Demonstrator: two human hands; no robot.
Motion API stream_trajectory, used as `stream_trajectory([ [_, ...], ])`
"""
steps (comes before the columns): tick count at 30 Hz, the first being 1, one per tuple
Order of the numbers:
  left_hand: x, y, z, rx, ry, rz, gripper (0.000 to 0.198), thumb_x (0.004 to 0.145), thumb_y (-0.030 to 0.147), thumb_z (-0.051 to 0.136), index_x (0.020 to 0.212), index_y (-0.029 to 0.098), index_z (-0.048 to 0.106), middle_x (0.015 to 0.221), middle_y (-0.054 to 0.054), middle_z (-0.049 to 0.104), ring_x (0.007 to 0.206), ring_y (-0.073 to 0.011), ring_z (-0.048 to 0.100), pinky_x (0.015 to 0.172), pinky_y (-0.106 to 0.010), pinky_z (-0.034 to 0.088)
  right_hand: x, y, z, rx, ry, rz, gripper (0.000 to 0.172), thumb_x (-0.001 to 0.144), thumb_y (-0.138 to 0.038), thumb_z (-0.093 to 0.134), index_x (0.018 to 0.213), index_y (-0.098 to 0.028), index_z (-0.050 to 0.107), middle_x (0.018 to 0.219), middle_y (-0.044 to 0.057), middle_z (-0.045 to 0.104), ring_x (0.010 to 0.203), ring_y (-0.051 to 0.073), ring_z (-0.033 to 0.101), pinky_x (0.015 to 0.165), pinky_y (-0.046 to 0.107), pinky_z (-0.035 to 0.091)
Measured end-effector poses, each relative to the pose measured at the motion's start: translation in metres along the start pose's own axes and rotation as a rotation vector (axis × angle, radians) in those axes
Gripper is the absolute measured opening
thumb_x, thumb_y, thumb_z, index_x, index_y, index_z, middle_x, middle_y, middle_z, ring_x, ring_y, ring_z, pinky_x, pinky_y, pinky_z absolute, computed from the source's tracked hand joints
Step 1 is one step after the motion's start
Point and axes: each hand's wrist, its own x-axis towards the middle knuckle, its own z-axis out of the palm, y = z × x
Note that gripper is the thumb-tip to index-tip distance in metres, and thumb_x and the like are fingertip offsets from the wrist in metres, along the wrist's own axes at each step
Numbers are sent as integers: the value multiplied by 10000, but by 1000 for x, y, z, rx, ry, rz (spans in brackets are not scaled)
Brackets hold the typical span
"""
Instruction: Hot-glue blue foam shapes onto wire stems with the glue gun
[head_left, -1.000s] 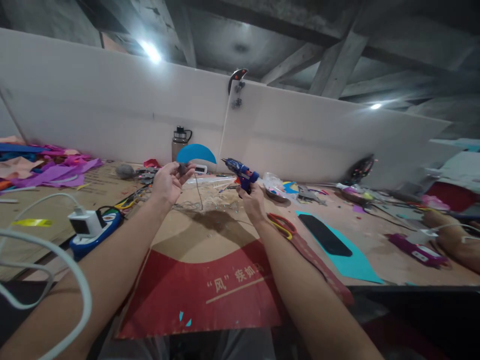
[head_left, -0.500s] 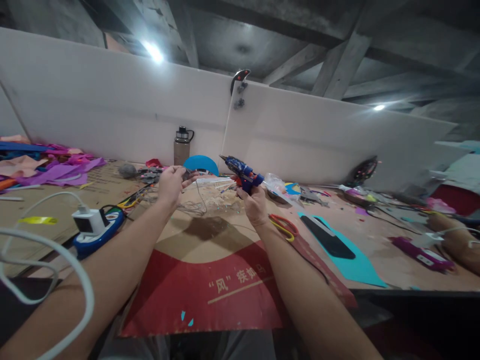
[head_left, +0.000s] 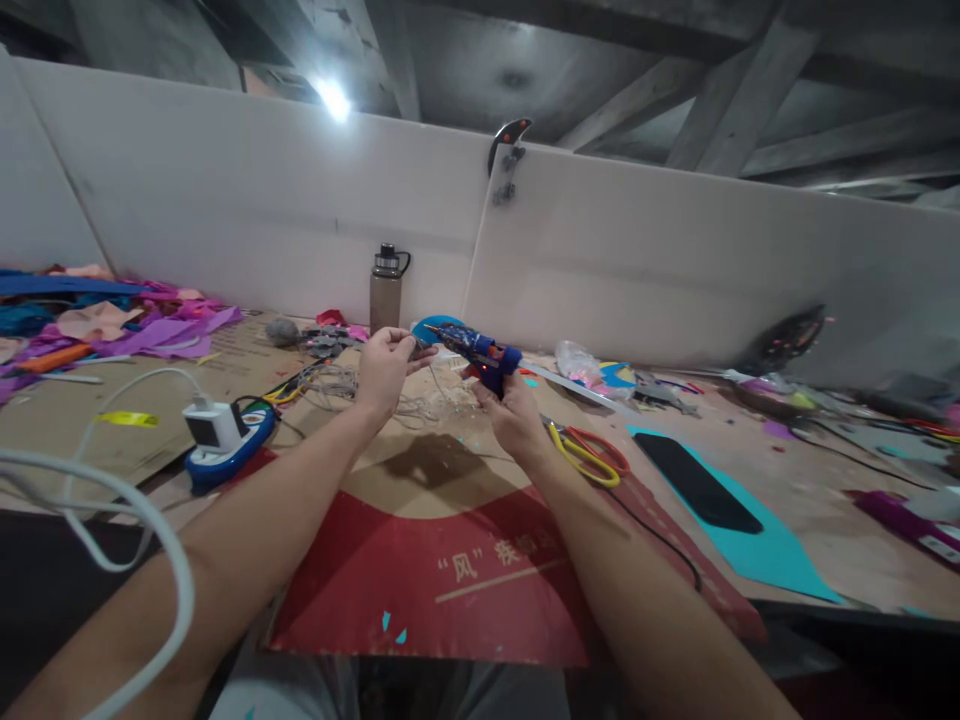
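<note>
My right hand (head_left: 514, 415) is wrapped around the handle of a blue hot glue gun (head_left: 491, 362), with a clear glue stick (head_left: 577, 388) reaching out behind it. The gun's nozzle points left, close by my left fingertips. My left hand (head_left: 386, 372) is closed in a pinch on a small grey piece (head_left: 417, 346), mostly hidden by the fingers. A thin grey cord hangs below that hand; whether it joins the piece I cannot tell. Beneath both hands lies a red and tan cardboard sheet (head_left: 360, 590) with loose scraps on it.
Scissors (head_left: 589, 455) with red and yellow handles lie right of my wrist. Beyond them a black phone (head_left: 697, 480) rests on turquoise sheet. At left stand a blue power strip (head_left: 217, 465) with a white charger (head_left: 214, 428), and coloured scraps (head_left: 142, 325). A bottle (head_left: 385, 295) stands behind.
The glue gun's nozzle and my left fingertips have come closer together. My view has turned a little left, so the table's things appear farther right.
</note>
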Motion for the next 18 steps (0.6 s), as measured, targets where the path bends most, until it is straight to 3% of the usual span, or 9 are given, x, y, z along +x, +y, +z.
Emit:
stream_trajectory([
  [18,-6,-1,4,24,-2,24,77,766,122,571,740,168,516,668,-7,623,649,-144,668,702,-346,588,-2,-2,2,-62,-54,10,189,844,-312,497,984,-207,567,931,51,623,812,185,553,763,339,453],
])
